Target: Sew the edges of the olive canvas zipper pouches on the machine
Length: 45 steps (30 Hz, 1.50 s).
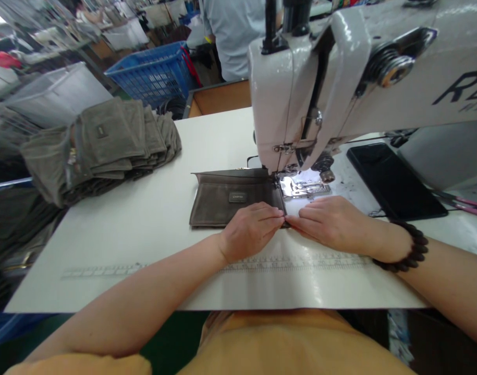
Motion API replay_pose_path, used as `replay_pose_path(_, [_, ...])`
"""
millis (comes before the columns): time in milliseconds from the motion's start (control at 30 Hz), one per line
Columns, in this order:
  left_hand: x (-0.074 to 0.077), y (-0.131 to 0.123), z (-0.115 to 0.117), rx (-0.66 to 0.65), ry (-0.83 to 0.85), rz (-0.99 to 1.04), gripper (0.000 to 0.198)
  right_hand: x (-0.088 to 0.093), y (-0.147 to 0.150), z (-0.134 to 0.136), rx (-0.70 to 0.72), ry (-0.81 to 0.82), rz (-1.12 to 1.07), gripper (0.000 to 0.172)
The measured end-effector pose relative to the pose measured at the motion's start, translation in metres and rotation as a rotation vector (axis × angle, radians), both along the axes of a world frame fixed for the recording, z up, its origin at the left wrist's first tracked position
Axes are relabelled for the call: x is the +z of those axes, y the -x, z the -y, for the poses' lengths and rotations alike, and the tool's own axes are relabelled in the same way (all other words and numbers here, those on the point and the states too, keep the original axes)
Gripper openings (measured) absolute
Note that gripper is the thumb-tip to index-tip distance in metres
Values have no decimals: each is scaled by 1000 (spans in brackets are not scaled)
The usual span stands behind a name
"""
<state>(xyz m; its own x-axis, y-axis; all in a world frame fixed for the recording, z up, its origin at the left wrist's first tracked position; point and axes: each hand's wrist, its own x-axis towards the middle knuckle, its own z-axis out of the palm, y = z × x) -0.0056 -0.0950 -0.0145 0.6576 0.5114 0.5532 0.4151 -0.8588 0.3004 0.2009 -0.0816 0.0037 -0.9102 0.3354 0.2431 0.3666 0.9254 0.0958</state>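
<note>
A dark brown-grey fabric piece (215,205) with a small label (237,197) lies flat on the table, its right edge beneath the needle area of the sewing machine (277,104). My left hand (252,229) rests on its lower right part, fingers together and pressing near the corner. My right hand (332,224) meets it from the other side, fingertips pinched at the same right edge. The two hands' fingertips nearly touch. Bright light falls on the metal plate (306,188) just beyond my right hand.
Stacked similar fabric pieces (109,140) lie at the table's left. A black phone (394,179) and pink-handled scissors (465,203) are at the right. A printed ruler scale (301,264) runs along the front. Behind stand a blue basket (152,73) and a person (236,39).
</note>
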Motion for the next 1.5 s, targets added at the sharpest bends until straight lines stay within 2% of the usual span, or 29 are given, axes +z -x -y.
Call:
replay_pose_path(200, [1, -1, 0, -10, -46, -32, 12, 0, 1, -2, 82, 3, 6, 26])
replay_pose_path(433, [4, -1, 4, -13, -173, -226, 18, 5, 1, 0, 96, 50, 85, 27])
replay_pose_path(667, [5, 6, 4, -44, -156, -243, 22, 6, -2, 3, 76, 65, 140, 25])
replay_pose_path(800, [6, 7, -3, -42, -165, -262, 25, 0, -2, 3, 7, 74, 161, 20])
replay_pose_path(1033, [1, 10, -20, -43, -151, -265, 24, -7, 4, -2, -136, 9, 117, 21])
replay_pose_path(1300, [-3, 12, -40, -4, -82, -379, 19, -13, 7, -12, -135, -78, 101, 31])
replay_pose_path(1500, [-2, 12, -53, 14, -28, -420, 18, -17, 6, -13, -143, -56, 74, 29])
